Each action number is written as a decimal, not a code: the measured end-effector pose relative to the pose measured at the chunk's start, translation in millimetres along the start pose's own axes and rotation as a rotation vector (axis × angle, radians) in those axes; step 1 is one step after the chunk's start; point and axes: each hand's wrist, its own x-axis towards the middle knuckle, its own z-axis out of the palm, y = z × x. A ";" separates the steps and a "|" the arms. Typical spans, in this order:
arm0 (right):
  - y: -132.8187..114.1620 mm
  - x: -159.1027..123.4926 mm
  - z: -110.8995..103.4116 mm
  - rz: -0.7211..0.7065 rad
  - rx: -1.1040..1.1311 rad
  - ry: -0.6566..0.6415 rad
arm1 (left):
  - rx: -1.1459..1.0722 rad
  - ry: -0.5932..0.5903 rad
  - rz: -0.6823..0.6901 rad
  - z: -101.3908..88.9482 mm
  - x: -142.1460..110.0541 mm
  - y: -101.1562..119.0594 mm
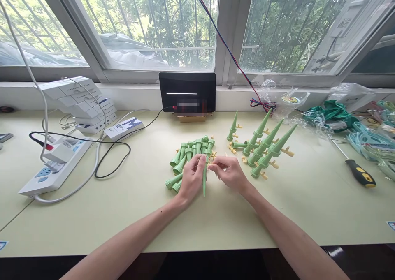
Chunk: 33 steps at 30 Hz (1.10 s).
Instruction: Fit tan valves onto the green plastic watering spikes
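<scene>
My left hand [191, 179] is closed around a green plastic plant-watering spike [204, 185], its tapered tip pointing down toward me. Beside it, my right hand [231, 173] pinches at the spike's side, where a small yellow valve [210, 160] is partly hidden by the fingers. A pile of loose green spikes [177, 158] lies behind and left of my left hand. To the right, several spikes with yellow side valves stand tip up, stacked into one another in a slanting group [265, 156]. A single spike [233, 127] stands upright behind them.
A black tablet [187, 91] leans on a stand by the window. At left are a power strip [57, 165], tangled cables and stacked white boxes [82, 103]. A screwdriver [359, 173] and plastic-wrapped items [367, 140] lie at right. The table's front edge [216, 250] runs below my forearms.
</scene>
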 end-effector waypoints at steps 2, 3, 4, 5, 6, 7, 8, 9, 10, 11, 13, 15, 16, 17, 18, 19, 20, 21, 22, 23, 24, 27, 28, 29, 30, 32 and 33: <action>-1.7 -1.0 1.2 0.042 0.052 0.001 | 0.040 0.009 0.023 -0.2 -0.8 -0.2; -2.2 -1.5 1.7 0.060 0.074 -0.001 | 0.059 0.012 0.034 -0.3 -1.2 0.0; -2.5 -1.9 2.1 0.076 0.091 -0.002 | 0.077 0.017 0.045 -0.4 -1.6 0.3; -2.7 -2.3 2.4 0.089 0.100 -0.003 | 0.091 0.019 0.055 -0.3 -2.0 0.7; -2.8 -2.5 2.6 0.099 0.105 -0.004 | 0.103 0.021 0.064 -0.2 -2.3 1.0; -2.9 -2.7 2.8 0.108 0.109 -0.005 | 0.113 0.024 0.073 0.0 -2.6 1.3; -3.0 -2.8 2.9 0.116 0.112 -0.006 | 0.120 0.025 0.081 0.2 -2.8 1.5; -3.0 -2.8 3.1 0.122 0.114 -0.006 | 0.125 0.026 0.088 0.4 -3.0 1.7; -3.2 -2.8 3.2 0.125 0.117 -0.005 | 0.129 0.027 0.094 0.6 -3.0 1.8; -3.3 -2.7 3.4 0.126 0.118 -0.003 | 0.131 0.029 0.100 0.8 -3.1 1.9; -3.7 -2.6 3.8 0.123 0.119 0.000 | 0.141 0.036 0.112 1.1 -3.2 2.3; -4.0 -2.5 4.4 0.121 0.117 0.001 | 0.153 0.042 0.124 1.3 -3.2 2.9; -3.9 -2.5 4.6 0.120 0.116 0.002 | 0.157 0.043 0.128 1.4 -3.2 3.2; -3.8 -2.5 4.9 0.120 0.115 0.004 | 0.159 0.042 0.131 1.4 -3.0 3.5; -3.6 -2.4 5.1 0.122 0.117 0.007 | 0.157 0.040 0.132 1.4 -2.8 3.7; -3.2 -2.2 5.2 0.127 0.126 0.008 | 0.153 0.038 0.132 1.4 -2.6 3.9; -2.8 -1.9 5.3 0.135 0.143 0.004 | 0.147 0.037 0.135 1.4 -2.3 3.9; -2.3 -1.5 5.4 0.148 0.169 -0.007 | 0.141 0.036 0.141 1.3 -2.0 4.0; -2.0 -1.0 5.3 0.166 0.203 -0.025 | 0.134 0.034 0.148 1.1 -1.8 4.0; -1.7 -0.4 5.2 0.189 0.243 -0.047 | 0.129 0.031 0.157 1.0 -1.8 4.0; -1.5 0.2 5.0 0.217 0.283 -0.067 | 0.127 0.025 0.163 0.8 -1.9 4.1; -1.8 1.9 3.9 0.299 0.400 -0.102 | 0.136 0.002 0.159 0.4 -3.3 4.8; -2.0 2.3 3.5 0.319 0.442 -0.111 | 0.139 -0.005 0.154 0.4 -3.8 5.3; -2.3 2.5 3.0 0.335 0.485 -0.123 | 0.138 -0.007 0.149 0.5 -4.3 5.8; -2.5 2.7 2.4 0.350 0.530 -0.138 | 0.130 -0.005 0.144 0.7 -4.7 6.4; -3.0 2.9 1.1 0.398 0.617 -0.170 | 0.108 0.007 0.136 1.0 -5.0 7.6; -3.2 2.9 0.5 0.433 0.653 -0.184 | 0.101 0.016 0.135 1.2 -5.0 8.0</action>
